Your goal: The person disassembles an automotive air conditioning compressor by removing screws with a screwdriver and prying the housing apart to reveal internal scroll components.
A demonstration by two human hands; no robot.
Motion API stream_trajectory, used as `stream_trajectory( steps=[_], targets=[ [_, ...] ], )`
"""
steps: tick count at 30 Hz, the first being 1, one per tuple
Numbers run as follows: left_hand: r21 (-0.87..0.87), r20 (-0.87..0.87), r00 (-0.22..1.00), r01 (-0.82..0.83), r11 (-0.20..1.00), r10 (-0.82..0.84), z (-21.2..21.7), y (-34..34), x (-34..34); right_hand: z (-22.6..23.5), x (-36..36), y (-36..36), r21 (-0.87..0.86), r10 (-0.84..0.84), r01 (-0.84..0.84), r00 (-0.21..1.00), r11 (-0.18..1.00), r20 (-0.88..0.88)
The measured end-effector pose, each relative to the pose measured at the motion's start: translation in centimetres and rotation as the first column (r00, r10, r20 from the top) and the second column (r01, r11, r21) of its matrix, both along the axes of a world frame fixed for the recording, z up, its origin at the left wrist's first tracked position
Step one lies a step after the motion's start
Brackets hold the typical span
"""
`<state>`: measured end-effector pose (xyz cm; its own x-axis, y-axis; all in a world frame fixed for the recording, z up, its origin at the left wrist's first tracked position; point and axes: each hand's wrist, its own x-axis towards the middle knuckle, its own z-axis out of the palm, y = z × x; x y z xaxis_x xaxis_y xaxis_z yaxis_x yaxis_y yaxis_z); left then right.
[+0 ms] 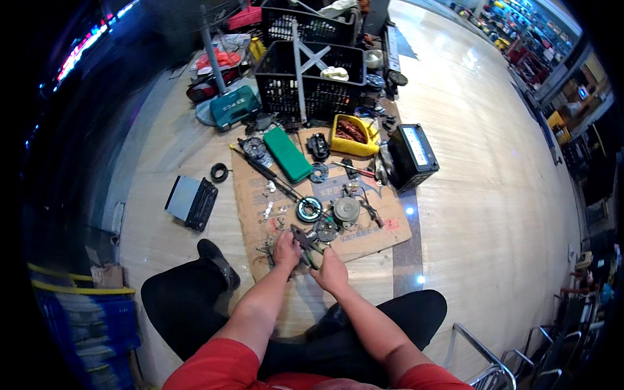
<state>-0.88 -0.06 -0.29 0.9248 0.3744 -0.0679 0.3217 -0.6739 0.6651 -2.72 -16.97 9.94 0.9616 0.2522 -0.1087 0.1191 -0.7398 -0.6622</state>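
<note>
My right hand (332,272) grips the green handles of a pair of pliers (312,255), whose dark jaws point away to the upper left. Beside those jaws, my left hand (286,251) has its fingers bent closed. Whatever it pinches is too small or hidden to make out. Just beyond the pliers lies a round, dark metal part (325,229). Past it are a ring-shaped part with a pale inner band (309,209) and a grey round motor housing (346,209). All these parts rest on a flat sheet of cardboard (361,246).
A long green box (287,155), a yellow tub (355,135) of reddish-brown pieces and a black battery (416,156) stand farther back. Behind are a teal tool case (234,108) and black crates (312,94). A grey-and-black boxy device (191,203) lies left, near my shoe (220,263).
</note>
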Motion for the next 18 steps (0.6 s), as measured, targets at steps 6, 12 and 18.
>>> stream_trajectory(
  steps=[6, 12, 18],
  targets=[
    [0.040, 0.075, 0.997, 0.008, 0.999, -0.011, -1.0, 0.6, -0.2, 1.2, 0.1, 0.4, 0.113, 0.026, -0.040, 0.992, 0.993, 0.125],
    [0.086, 0.097, 0.995, -0.011, 0.996, 0.003, 0.8, -0.5, 0.3, 0.1, 0.6, -0.3, -0.098, 0.021, -0.031, 0.995, 0.995, -0.099],
    [-0.009, -0.017, 1.000, -0.012, 1.000, 0.012, -1.0, 0.5, 0.3, -0.3, 0.4, 0.0, -0.095, 0.055, -0.062, 0.995, 0.994, -0.077]
  ],
)
